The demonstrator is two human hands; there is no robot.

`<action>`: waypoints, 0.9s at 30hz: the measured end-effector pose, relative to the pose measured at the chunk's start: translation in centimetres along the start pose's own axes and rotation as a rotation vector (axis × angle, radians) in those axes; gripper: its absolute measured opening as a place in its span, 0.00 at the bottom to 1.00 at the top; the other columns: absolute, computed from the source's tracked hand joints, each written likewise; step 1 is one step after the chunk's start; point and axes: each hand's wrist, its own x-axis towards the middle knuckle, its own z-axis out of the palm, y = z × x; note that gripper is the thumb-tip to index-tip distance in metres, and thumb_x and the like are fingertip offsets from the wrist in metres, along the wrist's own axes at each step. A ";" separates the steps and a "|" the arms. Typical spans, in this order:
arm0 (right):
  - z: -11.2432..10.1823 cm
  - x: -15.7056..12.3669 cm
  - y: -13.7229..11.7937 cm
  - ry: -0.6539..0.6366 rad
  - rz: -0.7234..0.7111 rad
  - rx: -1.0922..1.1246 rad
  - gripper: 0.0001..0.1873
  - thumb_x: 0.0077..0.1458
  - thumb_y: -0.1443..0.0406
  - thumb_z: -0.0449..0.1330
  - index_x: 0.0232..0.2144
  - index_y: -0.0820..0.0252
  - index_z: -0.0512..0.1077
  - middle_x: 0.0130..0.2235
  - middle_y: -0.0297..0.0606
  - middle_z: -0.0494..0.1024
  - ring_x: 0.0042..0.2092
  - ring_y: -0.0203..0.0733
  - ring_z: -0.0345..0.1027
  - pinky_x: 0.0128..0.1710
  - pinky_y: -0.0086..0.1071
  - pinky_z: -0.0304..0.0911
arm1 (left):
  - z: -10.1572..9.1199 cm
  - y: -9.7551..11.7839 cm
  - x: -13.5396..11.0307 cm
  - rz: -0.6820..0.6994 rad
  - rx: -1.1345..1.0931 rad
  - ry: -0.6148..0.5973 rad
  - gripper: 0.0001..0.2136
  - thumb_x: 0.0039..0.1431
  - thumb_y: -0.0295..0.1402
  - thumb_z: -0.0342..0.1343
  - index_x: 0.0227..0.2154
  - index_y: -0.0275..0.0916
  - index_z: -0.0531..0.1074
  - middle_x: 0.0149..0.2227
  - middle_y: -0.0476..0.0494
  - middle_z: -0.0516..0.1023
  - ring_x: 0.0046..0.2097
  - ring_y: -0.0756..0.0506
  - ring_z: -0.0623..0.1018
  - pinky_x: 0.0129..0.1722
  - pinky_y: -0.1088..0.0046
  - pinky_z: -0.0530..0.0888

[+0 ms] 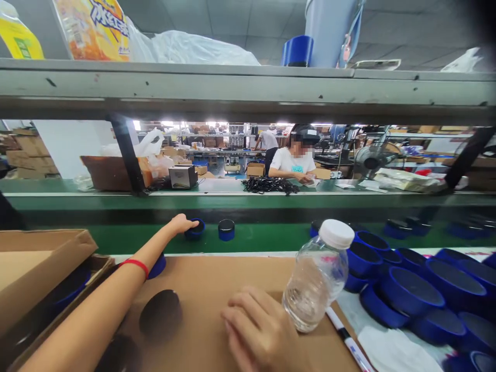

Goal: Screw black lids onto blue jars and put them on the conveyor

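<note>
1 blue lid (195, 230) under L fingers (186, 223), grip unclear, R fingers (240, 315) loose, empty, on cardboard (201, 279), green conveyor (155, 238), workshop (220, 152)

Cardboard-covered worktop (217, 274); blue-rimmed discs (406, 292) heaped at right, black-capped marker (346, 338) alongside; green conveyor belt (263, 238) behind carries more, spaced apart.

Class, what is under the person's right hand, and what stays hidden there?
The right hand rests on a brown cardboard sheet, beside a clear plastic water bottle. The palm covers that part of the sheet, so anything beneath it cannot be seen.
</note>
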 end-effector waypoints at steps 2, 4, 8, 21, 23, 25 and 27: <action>0.4 0.1 0.1 0.062 -0.017 -0.016 0.11 0.48 0.76 0.51 0.28 0.63 0.73 0.27 0.39 0.77 0.30 0.41 0.69 0.30 0.32 0.71 | 0.2 1.0 0.2 0.020 0.048 0.083 0.17 0.63 0.40 0.55 0.49 0.36 0.69 0.51 0.39 0.73 0.50 0.41 0.76 0.49 0.54 0.75; 0.7 0.1 0.2 0.108 -0.022 -0.024 0.11 0.46 0.76 0.51 0.26 0.62 0.72 0.26 0.38 0.77 0.29 0.40 0.69 0.28 0.31 0.70 | 0.9 2.8 -0.1 0.121 0.078 0.156 0.20 0.63 0.41 0.54 0.55 0.38 0.65 0.58 0.37 0.68 0.57 0.37 0.71 0.55 0.48 0.69; 1.1 -0.1 0.1 0.127 -0.022 -0.022 0.12 0.45 0.77 0.52 0.26 0.60 0.71 0.24 0.35 0.76 0.27 0.37 0.68 0.25 0.28 0.68 | 4.1 6.6 -1.7 0.360 0.087 0.055 0.25 0.62 0.44 0.55 0.59 0.40 0.61 0.61 0.36 0.64 0.59 0.35 0.69 0.56 0.46 0.68; 0.1 -0.9 -1.6 0.291 0.279 -0.069 0.23 0.55 0.72 0.51 0.53 0.53 0.66 0.58 0.38 0.64 0.62 0.47 0.53 0.61 0.39 0.51 | -0.9 7.7 -12.8 0.542 -0.666 -0.062 0.23 0.61 0.35 0.55 0.59 0.41 0.61 0.58 0.38 0.68 0.57 0.38 0.70 0.57 0.50 0.67; -0.6 -0.7 -1.9 0.284 0.401 -0.008 0.29 0.58 0.69 0.51 0.61 0.51 0.56 0.64 0.38 0.56 0.66 0.51 0.47 0.65 0.47 0.43 | -1.8 6.8 -16.2 0.495 -0.942 -0.222 0.25 0.63 0.43 0.48 0.61 0.41 0.59 0.54 0.37 0.73 0.47 0.40 0.77 0.46 0.58 0.76; -1.0 -0.5 -2.3 0.230 0.492 0.101 0.34 0.60 0.67 0.51 0.66 0.49 0.47 0.67 0.40 0.53 0.67 0.56 0.46 0.65 0.56 0.44 | -1.5 5.5 -19.5 0.426 -1.147 -0.335 0.26 0.63 0.49 0.41 0.59 0.42 0.64 0.55 0.39 0.75 0.49 0.40 0.78 0.40 0.64 0.77; -1.1 -0.5 -2.8 0.146 0.567 0.210 0.36 0.62 0.67 0.52 0.67 0.47 0.43 0.68 0.41 0.53 0.67 0.57 0.48 0.64 0.58 0.50 | -0.4 4.3 -22.1 0.375 -1.334 -0.468 0.24 0.65 0.49 0.39 0.56 0.47 0.68 0.54 0.44 0.76 0.53 0.42 0.77 0.48 0.65 0.77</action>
